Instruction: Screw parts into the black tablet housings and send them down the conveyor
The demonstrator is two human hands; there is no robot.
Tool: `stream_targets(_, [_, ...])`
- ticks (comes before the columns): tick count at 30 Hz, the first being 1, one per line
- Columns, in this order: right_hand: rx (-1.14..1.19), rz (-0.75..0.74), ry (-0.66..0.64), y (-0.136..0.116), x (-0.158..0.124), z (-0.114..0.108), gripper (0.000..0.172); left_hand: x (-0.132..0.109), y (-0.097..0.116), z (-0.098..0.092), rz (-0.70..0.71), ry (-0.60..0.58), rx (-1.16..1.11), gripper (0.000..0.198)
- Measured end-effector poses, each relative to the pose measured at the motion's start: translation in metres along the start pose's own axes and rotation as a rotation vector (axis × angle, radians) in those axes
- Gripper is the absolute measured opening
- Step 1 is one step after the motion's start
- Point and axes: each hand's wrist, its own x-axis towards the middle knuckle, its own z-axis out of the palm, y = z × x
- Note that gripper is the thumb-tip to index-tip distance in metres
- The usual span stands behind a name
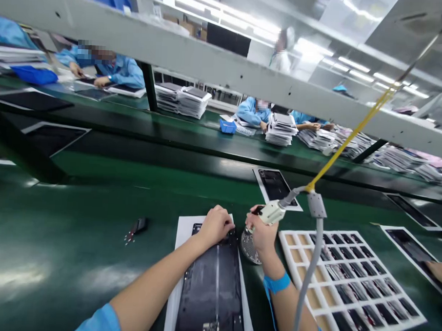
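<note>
Black device panel (pixel 201 291) lies on the green table (pixel 75 227), right in front of the person. Parts tray (pixel 324 326) near on the right, probably for easy reach. White sheet (pixel 185 230) under the panel, likely against scratches. Yellow cord (pixel 354 134) holds up the driver's cable, presumably taking weight. Right hand (pixel 264 233) wrapped firmly round the pale driver (pixel 272 212), over the metal dish (pixel 249 247); tip contact unclear. Left hand (pixel 215 226) curled at panel's top end, perhaps steadying; can't tell if it pinches anything.

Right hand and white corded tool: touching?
Touching: the head view shows the right hand closed around the white corded tool, with no visible gap.
</note>
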Motion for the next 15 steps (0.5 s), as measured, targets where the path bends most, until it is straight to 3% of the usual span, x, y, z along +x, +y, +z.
stream_targets(8, [-0.031, -0.069, 0.044, -0.011, 0.000, -0.033, 0.022, -0.001, -0.001, 0.000, 0.044, 0.035, -0.004, 0.013])
stream_targets(15, [-0.052, -0.013, 0.087, 0.000, 0.002, -0.039, 0.024, 0.002, -0.001, 0.004, 0.058, 0.017, -0.022, 0.013])
